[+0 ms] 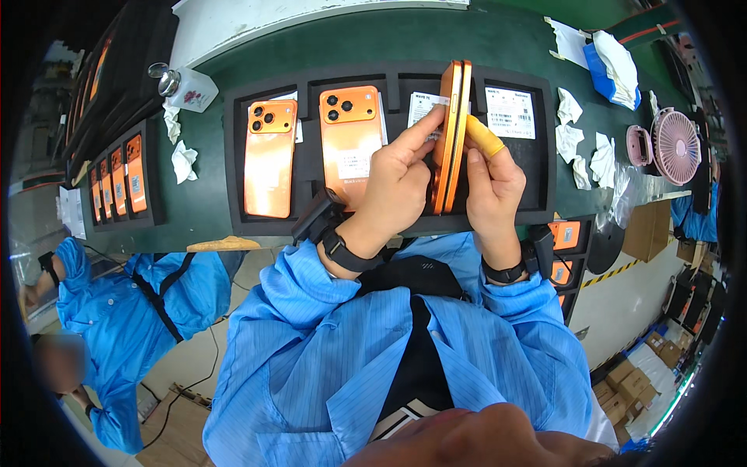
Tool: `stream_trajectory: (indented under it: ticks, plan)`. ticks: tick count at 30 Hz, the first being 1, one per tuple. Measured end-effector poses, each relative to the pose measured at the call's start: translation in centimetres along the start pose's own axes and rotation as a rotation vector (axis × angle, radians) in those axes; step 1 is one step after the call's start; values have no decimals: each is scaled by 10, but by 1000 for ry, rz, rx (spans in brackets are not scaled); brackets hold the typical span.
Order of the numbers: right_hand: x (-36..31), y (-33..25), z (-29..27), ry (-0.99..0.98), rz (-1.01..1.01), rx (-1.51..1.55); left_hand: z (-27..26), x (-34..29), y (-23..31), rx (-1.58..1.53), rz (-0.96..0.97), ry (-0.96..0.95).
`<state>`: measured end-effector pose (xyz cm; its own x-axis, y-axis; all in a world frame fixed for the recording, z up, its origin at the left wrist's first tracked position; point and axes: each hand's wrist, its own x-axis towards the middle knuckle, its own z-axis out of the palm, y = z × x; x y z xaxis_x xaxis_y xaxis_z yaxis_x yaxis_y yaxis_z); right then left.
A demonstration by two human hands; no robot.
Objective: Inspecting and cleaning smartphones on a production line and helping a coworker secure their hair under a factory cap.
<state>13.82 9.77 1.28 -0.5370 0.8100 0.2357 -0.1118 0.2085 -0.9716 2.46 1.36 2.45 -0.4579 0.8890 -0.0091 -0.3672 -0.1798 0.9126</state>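
Two orange smartphones (454,140) stand edge-on, side by side, over the right half of a black foam tray (236,187). Against the left one presses my left hand (394,183), its index finger stretched up along it. My right hand (496,191) grips the pair from the right; a yellow cover (485,137) wraps one finger. Two more orange smartphones, one in the leftmost compartment (269,167) and one beside it (348,144), lie with cameras up. White printed labels show in the tray, one (510,113) at the right.
On the green table (498,35), a clear pump bottle (189,89) stands left, with crumpled tissues (184,162). A blue tissue box (612,70) and pink fan (675,146) are at right. Another phone tray (152,214) lies far left, near a person in blue (140,311).
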Motion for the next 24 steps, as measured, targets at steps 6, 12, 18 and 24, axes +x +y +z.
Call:
stream_trajectory:
  ticks: [6, 12, 18, 24]
  plan:
    - [0, 3, 0, -1, 12, 20, 2, 1, 0, 23, -7, 8]
    - [4, 1, 2, -9, 74, -47, 2, 6, -1, 27, -64, 27]
    - [6, 3, 3, -7, 22, 96, -3, 11, -9, 33, 13, -12]
    - [5, -27, 7, -22, -206, 47, 11, -2, 12, -1, 250, 2]
